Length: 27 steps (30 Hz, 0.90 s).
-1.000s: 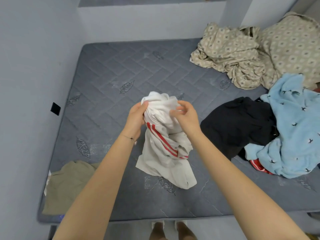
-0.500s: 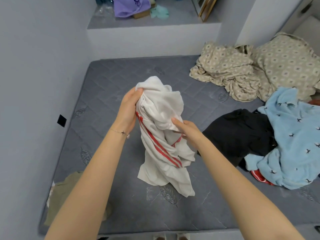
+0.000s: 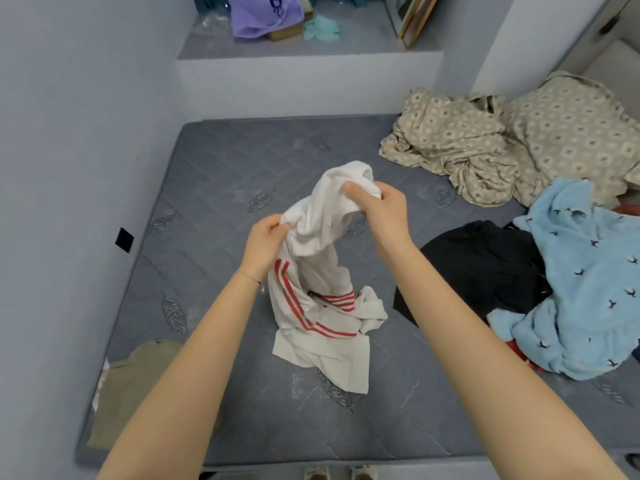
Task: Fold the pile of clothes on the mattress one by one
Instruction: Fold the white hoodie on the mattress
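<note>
A white garment with red stripes (image 3: 322,306) hangs bunched over the middle of the grey mattress (image 3: 221,188), its lower part resting crumpled on the surface. My left hand (image 3: 265,239) pinches its upper left edge. My right hand (image 3: 379,207) grips the top of the same garment, a little higher and to the right. The pile lies at the right: a black garment (image 3: 485,268), a light blue fleece with small dark birds (image 3: 581,282) and a bit of red cloth (image 3: 519,355) under it.
A folded olive garment (image 3: 138,386) lies at the mattress's near left corner. Beige patterned bedding (image 3: 485,147) is heaped at the far right. Walls close in the left and far sides. A ledge behind holds a purple bag (image 3: 263,12) and frames.
My right hand has moved from the garment's middle up to its top and grips there. The garment has dropped, so its lower part now rests on the mattress. The camera tilted up.
</note>
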Tool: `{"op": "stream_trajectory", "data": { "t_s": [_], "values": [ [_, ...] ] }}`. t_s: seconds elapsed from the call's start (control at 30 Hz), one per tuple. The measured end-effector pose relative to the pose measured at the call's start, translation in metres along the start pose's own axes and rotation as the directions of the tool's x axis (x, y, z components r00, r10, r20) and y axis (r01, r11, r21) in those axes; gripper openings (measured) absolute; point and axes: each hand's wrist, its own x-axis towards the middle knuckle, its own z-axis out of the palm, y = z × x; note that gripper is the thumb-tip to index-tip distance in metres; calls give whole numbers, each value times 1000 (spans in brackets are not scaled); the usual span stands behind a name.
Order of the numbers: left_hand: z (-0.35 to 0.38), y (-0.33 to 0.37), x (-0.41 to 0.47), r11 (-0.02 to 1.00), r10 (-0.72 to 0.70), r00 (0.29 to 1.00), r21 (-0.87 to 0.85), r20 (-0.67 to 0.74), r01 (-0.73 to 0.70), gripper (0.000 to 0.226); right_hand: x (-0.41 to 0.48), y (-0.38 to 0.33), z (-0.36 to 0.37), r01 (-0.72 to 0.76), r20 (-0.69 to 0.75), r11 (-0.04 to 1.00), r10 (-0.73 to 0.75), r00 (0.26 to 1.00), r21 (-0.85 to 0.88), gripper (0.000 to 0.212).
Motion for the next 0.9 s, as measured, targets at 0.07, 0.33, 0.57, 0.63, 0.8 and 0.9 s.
{"op": "stream_trajectory", "data": {
  "t_s": [0.07, 0.33, 0.57, 0.63, 0.8, 0.9],
  "values": [
    [5, -19, -8, 997, -70, 997, 39, 43, 69, 16, -3, 3, 4, -2, 3, 1000, 2, 1000, -25, 30],
    [14, -16, -34, 996, -28, 945, -66, 326, 52, 83, -11, 16, 14, -41, 0, 999, 41, 999, -36, 42],
    [27, -12, -25, 997, 70, 994, -47, 84, -66, 20, -15, 30, 25, -85, 141, 995, 93, 986, -59, 30],
    [25, -14, -23, 996, 60, 997, -66, 50, -56, 24, -12, 34, 25, -107, 217, 994, 109, 970, -19, 35],
    [13, -4, -22, 971, 46, 993, -231, -107, -70, 27, -8, 64, 18, -208, 170, 978, 202, 964, 17, 22],
    [8, 6, -16, 949, 62, 986, -297, -157, -107, 23, -13, 93, 18, -293, 194, 943, 320, 927, -156, 58]
  ]
}}
